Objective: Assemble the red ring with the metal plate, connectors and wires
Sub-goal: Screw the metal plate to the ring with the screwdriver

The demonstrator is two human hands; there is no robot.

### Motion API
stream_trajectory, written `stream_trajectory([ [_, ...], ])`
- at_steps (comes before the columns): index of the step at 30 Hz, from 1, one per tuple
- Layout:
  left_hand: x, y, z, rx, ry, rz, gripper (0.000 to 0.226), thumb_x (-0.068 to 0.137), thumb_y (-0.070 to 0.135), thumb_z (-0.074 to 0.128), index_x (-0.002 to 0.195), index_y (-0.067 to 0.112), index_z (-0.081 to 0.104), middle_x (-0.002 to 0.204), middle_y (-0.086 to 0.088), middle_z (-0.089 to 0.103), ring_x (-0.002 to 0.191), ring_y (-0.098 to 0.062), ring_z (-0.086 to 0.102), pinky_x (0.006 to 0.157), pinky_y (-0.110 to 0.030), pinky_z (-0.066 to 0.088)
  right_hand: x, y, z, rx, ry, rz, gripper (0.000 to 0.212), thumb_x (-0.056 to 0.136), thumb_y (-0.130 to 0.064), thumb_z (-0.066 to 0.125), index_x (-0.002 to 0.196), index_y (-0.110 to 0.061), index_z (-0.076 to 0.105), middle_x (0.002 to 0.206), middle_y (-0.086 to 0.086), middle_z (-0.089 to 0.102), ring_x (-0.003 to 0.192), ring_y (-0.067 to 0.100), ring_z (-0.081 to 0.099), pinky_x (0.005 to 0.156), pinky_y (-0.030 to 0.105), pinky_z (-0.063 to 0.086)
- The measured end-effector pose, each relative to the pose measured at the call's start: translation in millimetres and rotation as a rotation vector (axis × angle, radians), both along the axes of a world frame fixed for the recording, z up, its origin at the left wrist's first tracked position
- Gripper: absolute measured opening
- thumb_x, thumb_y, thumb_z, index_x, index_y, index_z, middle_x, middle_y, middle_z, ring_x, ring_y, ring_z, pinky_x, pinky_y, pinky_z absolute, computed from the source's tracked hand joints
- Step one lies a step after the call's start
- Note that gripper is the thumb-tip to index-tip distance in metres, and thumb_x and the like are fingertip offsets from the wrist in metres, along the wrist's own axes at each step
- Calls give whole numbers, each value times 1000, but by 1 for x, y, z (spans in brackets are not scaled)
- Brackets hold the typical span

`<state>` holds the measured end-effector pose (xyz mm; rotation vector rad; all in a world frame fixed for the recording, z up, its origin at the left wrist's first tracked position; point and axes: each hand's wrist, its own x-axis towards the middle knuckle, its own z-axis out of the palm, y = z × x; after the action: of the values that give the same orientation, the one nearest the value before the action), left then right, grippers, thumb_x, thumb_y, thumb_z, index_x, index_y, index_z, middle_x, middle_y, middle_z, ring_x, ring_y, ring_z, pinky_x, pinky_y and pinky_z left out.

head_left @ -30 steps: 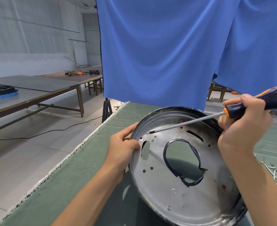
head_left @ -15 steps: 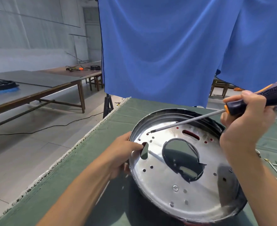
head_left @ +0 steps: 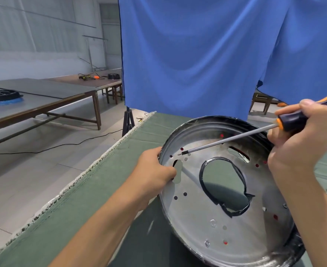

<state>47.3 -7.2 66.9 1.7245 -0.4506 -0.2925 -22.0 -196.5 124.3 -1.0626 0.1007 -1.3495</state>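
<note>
Metal plate [head_left: 212, 212], round and dished, lower right of frame, tilted up off the green-covered surface [head_left: 93, 193], inner face toward the camera. Large black-edged cutout near its middle, oblong slots at left and upper right, small holes scattered about; red showing through several holes, so something red behind, its shape not clear. Dark rim around the edge.

Left hand [head_left: 155, 168] at the plate's left rim, fingers curled round the edge, thumb on the inner face beside the left slot, gripping the plate.

Right hand [head_left: 301, 143] at right of frame, above the plate's upper right rim, fingers wrapped round the black and orange handle of a screwdriver [head_left: 236, 138]. Shaft slanting down and left across the plate's upper part, tip just beside a small hole near the upper left rim; touching the metal or not, hard to tell.

Blue curtain [head_left: 197, 54] hanging behind the surface, filling the upper middle and right. Tripod leg [head_left: 128, 120] below its left edge. Long tables [head_left: 43, 93] at left of frame, a dark round object on blue [head_left: 3, 96] on the nearest one. Black cable [head_left: 62, 145] lying across the tiled floor.
</note>
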Motion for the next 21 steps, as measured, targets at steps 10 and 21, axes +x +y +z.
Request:
stream_trajectory([
  [10, -2, 1, 0, 38, -74, -14, 26, 75, -9, 57, 84, 15, 62, 82, -11, 71, 79, -33, 68, 74, -46, 56, -1, 1, 0, -18, 27, 1, 35, 75, -24, 48, 41, -21, 56, 46, -1, 35, 43, 16, 27, 44, 23, 19],
  [21, -9, -1, 3, 42, -181, -1, 53, 73, 0, 64, 110, 36, 52, 90, 14, 67, 77, -5, 65, 68, -23, 56, -4, 2, 0, 5, 38, 14, 51, 89, -18, 43, 40, -22, 55, 45, -6, 31, 44, 14, 26, 45, 23, 21],
])
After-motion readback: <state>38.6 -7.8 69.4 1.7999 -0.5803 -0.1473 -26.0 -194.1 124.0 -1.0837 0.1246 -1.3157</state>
